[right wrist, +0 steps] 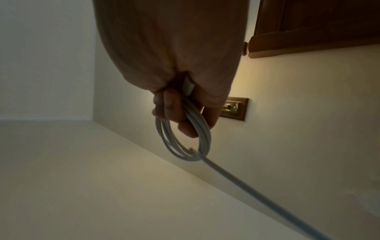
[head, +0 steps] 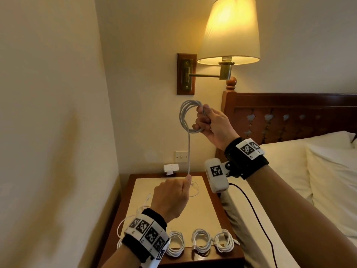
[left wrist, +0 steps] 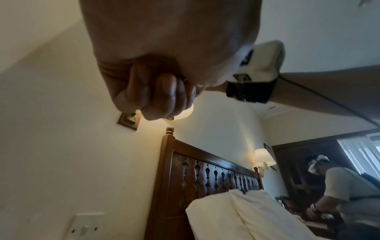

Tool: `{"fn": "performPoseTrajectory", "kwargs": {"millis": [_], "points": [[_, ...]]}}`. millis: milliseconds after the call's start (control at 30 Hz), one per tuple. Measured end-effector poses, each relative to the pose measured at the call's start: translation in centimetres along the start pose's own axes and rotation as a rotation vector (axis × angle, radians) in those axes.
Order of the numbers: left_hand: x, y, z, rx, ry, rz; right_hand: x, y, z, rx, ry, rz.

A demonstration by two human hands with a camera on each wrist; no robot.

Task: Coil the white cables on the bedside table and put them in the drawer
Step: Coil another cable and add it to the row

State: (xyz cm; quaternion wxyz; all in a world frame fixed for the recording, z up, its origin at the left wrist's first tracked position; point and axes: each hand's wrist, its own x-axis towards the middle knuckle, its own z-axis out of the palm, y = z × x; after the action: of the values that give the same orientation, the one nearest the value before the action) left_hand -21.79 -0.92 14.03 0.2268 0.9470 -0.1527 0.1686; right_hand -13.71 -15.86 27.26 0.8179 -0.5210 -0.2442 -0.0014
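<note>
My right hand [head: 204, 120] is raised in front of the wall and grips a coil of white cable [head: 185, 117] made of several loops; the same coil [right wrist: 183, 139] shows in the right wrist view. One strand [head: 189, 151] hangs taut from it down to my left hand [head: 173, 196], which pinches it above the bedside table [head: 204, 209]. In the left wrist view the left hand's fingers [left wrist: 162, 95] are curled tight. Three coiled white cables [head: 201, 241] lie along the table's front edge. Loose white cable [head: 143, 207] lies at the table's left. No drawer is in view.
A lit wall lamp [head: 229, 31] on a brass arm hangs above the table. The bed with white pillows [head: 309, 171] and dark wooden headboard [head: 289, 113] is on the right. A wall switch [head: 181, 156] and white adapter [head: 171, 168] sit behind the table. Another person [left wrist: 339, 183] is across the room.
</note>
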Motion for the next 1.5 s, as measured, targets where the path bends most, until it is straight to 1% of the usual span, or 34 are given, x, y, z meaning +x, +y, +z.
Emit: {"fn": "performPoseTrajectory", "kwargs": {"millis": [67,100,133,167,200,233,267,300,333,367,400,433,467,500,600,667,833,900,967,1067,1100,1167,1267,1300,1367,1433,1500], "points": [[-0.9,-0.2,0.8,-0.108,-0.028,-0.023,0.4,-0.2,0.3,-0.021,-0.016,-0.017],[-1.2,-0.4,1.0,-0.124,-0.058,-0.027,0.4,-0.1,0.5,-0.029,-0.027,-0.013],[-1.2,-0.5,0.9,-0.116,-0.106,-0.019,0.3,0.1,0.5,-0.025,-0.04,-0.008],[-0.9,-0.8,0.5,-0.132,-0.194,-0.01,0.1,0.3,0.5,-0.013,-0.055,-0.003],[-0.5,-1.0,-0.2,-0.22,-0.293,-0.015,-0.1,0.6,0.5,0.0,-0.071,0.004],[0.0,-1.3,-1.2,-0.375,-0.379,-0.061,-0.2,0.7,0.4,0.009,-0.088,0.011],[0.7,-1.6,-2.2,-0.559,-0.416,-0.141,-0.4,0.7,0.3,0.017,-0.107,0.02],[1.4,-1.9,-3.4,-0.733,-0.379,-0.219,-0.6,0.6,0.2,0.026,-0.13,0.03],[2.1,-2.2,-4.7,-0.881,-0.276,-0.275,-0.8,0.6,0.1,0.038,-0.15,0.039],[2.8,-2.2,-5.8,-0.984,-0.123,-0.302,-1.0,0.6,0.1,0.055,-0.173,0.047],[3.6,-2.2,-6.9,-1.021,0.04,-0.291,-1.2,0.7,0.1,0.074,-0.205,0.053],[4.4,-2.1,-7.9,-1.005,0.167,-0.251,-1.3,0.8,0.1,0.094,-0.245,0.061],[5.1,-1.8,-9.0,-0.993,0.229,-0.201,-1.5,0.9,0.2,0.109,-0.28,0.07],[5.8,-1.4,-9.8,-1.013,0.235,-0.156,-1.6,1.0,0.3,0.116,-0.297,0.08],[6.8,0.1,-11.4,-1.141,0.099,-0.099,-1.7,1.4,0.6,0.129,-0.314,0.107],[7.1,0.7,-11.8,-1.178,-0.006,-0.087,-1.7,1.5,0.6,0.142,-0.326,0.121],[6.9,0.5,-11.9,-1.375,-0.217,-0.143,-2.5,1.2,0.3,0.059,-0.295,0.163],[6.8,0.4,-11.8,-1.394,-0.238,-0.16,-2.9,1.3,0.3,-0.009,-0.253,0.157],[6.8,0.6,-11.4,-1.346,-0.2,-0.189,-3.2,1.7,0.5,-0.082,-0.201,0.136],[6.6,1.5,-10.9,-1.21,-0.028,-0.221,-3.6,2.5,0.6,-0.196,-0.063,0.077],[6.6,1.8,-10.8,-1.15,0.038,-0.222,-3.8,2.7,0.6,-0.21,-0.035,0.06],[6.7,2.0,-10.5,-1.053,0.137,-0.21,-4.2,3.0,0.5,-0.248,-0.026,0.02],[7.0,1.8,-10.2,-1.011,0.22,-0.204,-5.0,2.7,0.5,-0.369,-0.048,-0.013],[7.1,1.8,-10.1,-1.014,0.239,-0.212,-5.2,2.6,0.5,-0.431,-0.035,0.006],[7.2,1.6,-10.2,-1.016,0.278,-0.235,-6.1,2.2,0.6,-0.518,0.044,0.048],[7.3,1.4,-10.2,-1.01,0.313,-0.251,-6.8,2.1,0.7,-0.466,0.129,0.067],[7.5,1.2,-10.1,-1.003,0.338,-0.251,-7.4,1.7,0.9,-0.356,0.145,0.084]]}}
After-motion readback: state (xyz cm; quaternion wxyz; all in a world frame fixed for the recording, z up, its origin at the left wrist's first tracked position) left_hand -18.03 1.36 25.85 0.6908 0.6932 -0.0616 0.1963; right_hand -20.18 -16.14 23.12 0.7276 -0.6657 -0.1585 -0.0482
